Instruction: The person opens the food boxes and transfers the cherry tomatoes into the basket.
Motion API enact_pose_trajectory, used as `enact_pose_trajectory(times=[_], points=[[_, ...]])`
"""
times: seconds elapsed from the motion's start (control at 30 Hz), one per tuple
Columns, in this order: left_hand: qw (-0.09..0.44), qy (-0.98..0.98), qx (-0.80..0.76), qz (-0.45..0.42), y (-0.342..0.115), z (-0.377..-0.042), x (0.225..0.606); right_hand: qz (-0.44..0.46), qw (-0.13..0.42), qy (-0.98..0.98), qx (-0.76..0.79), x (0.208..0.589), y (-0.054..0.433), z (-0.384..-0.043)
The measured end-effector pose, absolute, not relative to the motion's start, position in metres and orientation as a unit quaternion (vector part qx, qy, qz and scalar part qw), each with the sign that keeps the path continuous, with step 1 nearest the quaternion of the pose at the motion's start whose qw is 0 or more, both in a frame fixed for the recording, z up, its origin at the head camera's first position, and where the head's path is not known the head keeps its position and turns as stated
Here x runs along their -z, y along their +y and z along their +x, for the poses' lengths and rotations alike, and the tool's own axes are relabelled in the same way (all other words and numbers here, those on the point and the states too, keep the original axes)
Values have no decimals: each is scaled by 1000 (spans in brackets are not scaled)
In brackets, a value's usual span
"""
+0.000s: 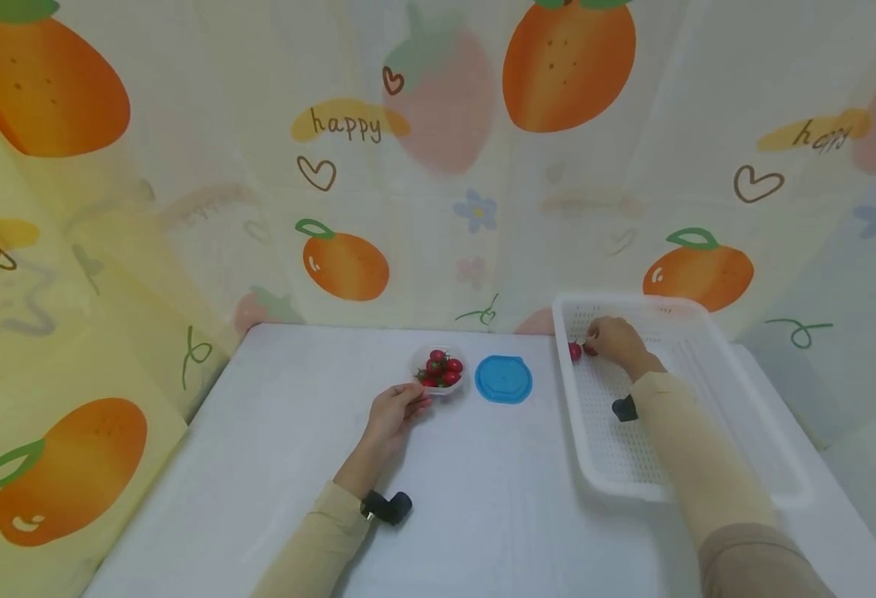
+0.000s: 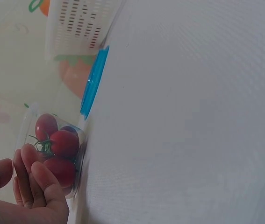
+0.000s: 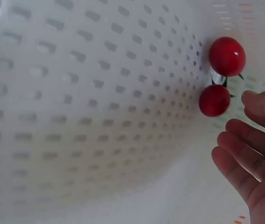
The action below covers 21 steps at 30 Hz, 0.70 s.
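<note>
A small clear plastic container [image 1: 438, 392] holds several red cherry tomatoes [image 2: 64, 143] with green stems. My left hand [image 1: 396, 411] is at its near left side, thumb by the rim and fingers against the wall, pinching its edge. A blue lid [image 1: 504, 379] lies flat to the right of the container. My right hand [image 1: 617, 340] is inside a white perforated plastic basket [image 1: 579, 432], near its left wall. Two cherry tomatoes [image 3: 227, 57] lie beside that wall. In the right wrist view, the fingers are relaxed and a little apart from the tomatoes.
The white table [image 1: 258, 465] carries the container, lid and basket. A curtain [image 1: 423, 208] printed with fruit hangs right behind the table. The basket's raised rim [image 1: 751, 390] surrounds my right hand, and my right forearm crosses over the basket.
</note>
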<state>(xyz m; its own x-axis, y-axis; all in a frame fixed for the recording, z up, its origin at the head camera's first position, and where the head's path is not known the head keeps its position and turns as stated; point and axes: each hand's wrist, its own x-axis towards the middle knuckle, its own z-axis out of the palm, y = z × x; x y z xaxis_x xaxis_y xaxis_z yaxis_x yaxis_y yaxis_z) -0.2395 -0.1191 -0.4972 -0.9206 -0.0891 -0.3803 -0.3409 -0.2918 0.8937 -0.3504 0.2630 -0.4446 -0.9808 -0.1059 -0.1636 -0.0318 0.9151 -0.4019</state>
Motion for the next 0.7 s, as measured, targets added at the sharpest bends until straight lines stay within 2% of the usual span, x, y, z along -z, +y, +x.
enact_pose_trajectory(times=[0.37, 0.7], points=[[86, 590, -780, -192, -120, -239, 495, -100, 59, 978, 171, 416, 265, -347], [83, 591, -780, -190, -119, -239, 495, -123, 50, 978, 163, 386, 249, -340]])
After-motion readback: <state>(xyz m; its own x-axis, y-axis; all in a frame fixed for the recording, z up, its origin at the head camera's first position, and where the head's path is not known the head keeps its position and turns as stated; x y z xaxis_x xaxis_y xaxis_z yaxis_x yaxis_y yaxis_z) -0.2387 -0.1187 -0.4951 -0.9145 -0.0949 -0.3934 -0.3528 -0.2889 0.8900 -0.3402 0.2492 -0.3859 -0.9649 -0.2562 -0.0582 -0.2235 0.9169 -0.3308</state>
